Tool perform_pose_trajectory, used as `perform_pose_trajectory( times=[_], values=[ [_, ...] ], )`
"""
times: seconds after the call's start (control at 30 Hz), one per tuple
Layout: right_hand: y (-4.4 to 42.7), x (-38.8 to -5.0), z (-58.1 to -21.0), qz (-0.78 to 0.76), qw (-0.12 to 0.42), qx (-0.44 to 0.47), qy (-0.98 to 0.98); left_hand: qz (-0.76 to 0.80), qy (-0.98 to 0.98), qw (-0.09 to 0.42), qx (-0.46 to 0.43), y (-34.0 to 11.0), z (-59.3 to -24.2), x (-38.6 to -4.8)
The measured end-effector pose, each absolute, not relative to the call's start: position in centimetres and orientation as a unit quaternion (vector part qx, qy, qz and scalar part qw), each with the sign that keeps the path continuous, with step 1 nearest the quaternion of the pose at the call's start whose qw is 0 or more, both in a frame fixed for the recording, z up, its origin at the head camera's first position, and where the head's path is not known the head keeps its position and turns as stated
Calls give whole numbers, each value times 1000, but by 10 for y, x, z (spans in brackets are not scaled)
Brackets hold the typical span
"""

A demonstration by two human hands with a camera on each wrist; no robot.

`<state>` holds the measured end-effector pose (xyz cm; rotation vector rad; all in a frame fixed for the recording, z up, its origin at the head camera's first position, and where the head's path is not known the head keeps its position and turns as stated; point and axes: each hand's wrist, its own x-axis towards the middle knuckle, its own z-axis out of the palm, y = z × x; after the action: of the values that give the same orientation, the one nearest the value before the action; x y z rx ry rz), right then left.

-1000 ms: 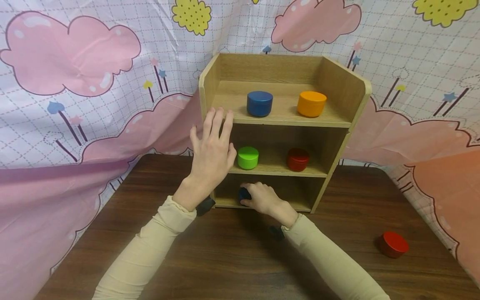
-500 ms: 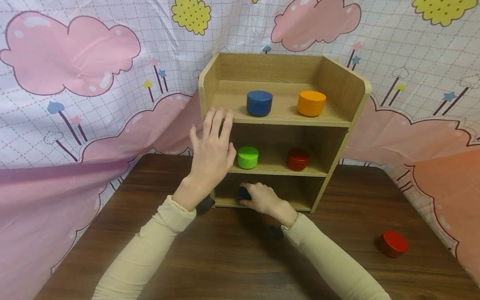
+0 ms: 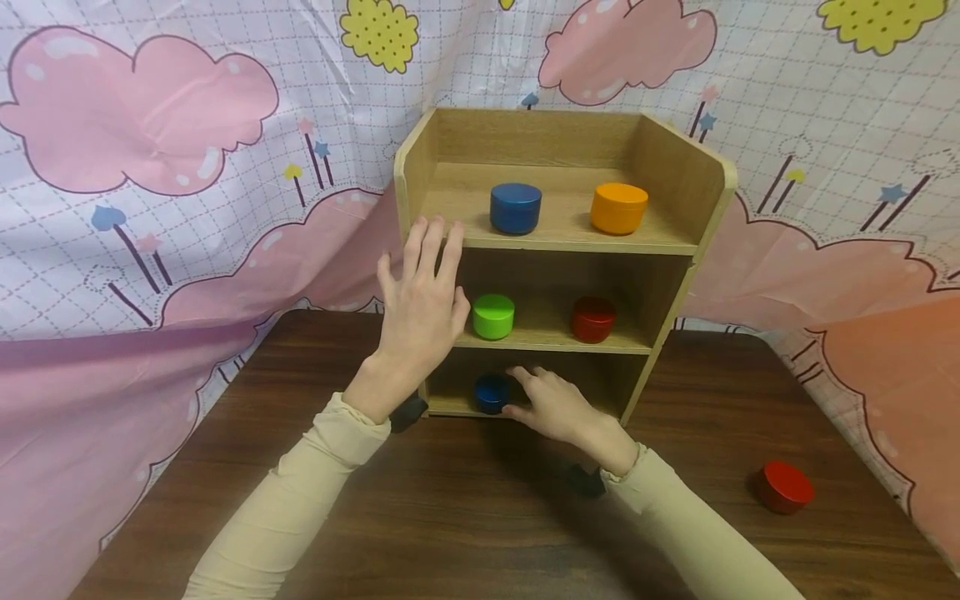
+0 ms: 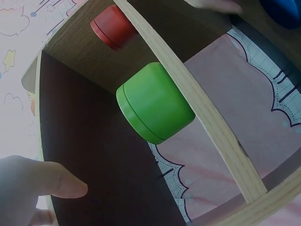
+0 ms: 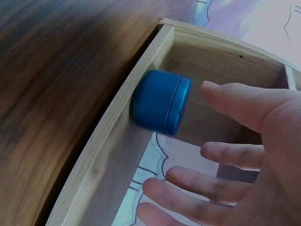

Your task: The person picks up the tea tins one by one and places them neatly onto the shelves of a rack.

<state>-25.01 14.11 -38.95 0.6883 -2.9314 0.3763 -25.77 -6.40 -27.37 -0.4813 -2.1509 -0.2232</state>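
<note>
A dark blue round tin (image 3: 491, 393) stands at the left of the shelf unit's bottom level. My right hand (image 3: 557, 406) is just to its right, fingers spread and apart from it; the right wrist view shows a gap between the blue tin (image 5: 160, 102) and the thumb. My left hand (image 3: 420, 317) lies against the left front of the wooden shelf unit (image 3: 570, 246), its fingers extended up to the top shelf's edge. Closest to that hand is a green tin (image 3: 493, 317) on the middle shelf, also seen in the left wrist view (image 4: 155, 103).
A dark red tin (image 3: 593, 320) shares the middle shelf. On the top shelf are another blue tin (image 3: 515, 208) and an orange tin (image 3: 618, 208). One red tin (image 3: 783, 487) lies on the dark wooden table (image 3: 450, 517) at the right. A patterned curtain (image 3: 225, 167) hangs behind.
My right hand has let go of the blue tin on the bottom level and moved a little to the right. The left hand stays in place at the shelf unit.
</note>
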Motion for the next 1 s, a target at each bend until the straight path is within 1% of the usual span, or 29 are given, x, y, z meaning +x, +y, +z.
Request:
perform_pose_trajectory(
  times=[0.27, 0.47, 0.63, 0.8, 0.9, 1.0],
  values=[
    [173, -225, -388, 122, 49, 234, -963, -90, -868, 450, -190, -64, -275, -258],
    [198, -207, -385, 118, 70, 236, -962, -93, -865, 454, -192, -63, -275, -258],
    [219, -194, -381, 113, 90, 222, -964, -93, -864, 456, -193, -63, -274, -259],
    [246, -180, -377, 119, 98, 204, -967, -93, -864, 455, -193, -63, -274, -259],
    [264, -175, -377, 112, 120, 182, -969, -93, -865, 454, -192, -63, -274, -259],
    [283, -172, -379, 92, 162, 165, -969, -93, -866, 454, -191, -63, -275, -258]
  ],
)
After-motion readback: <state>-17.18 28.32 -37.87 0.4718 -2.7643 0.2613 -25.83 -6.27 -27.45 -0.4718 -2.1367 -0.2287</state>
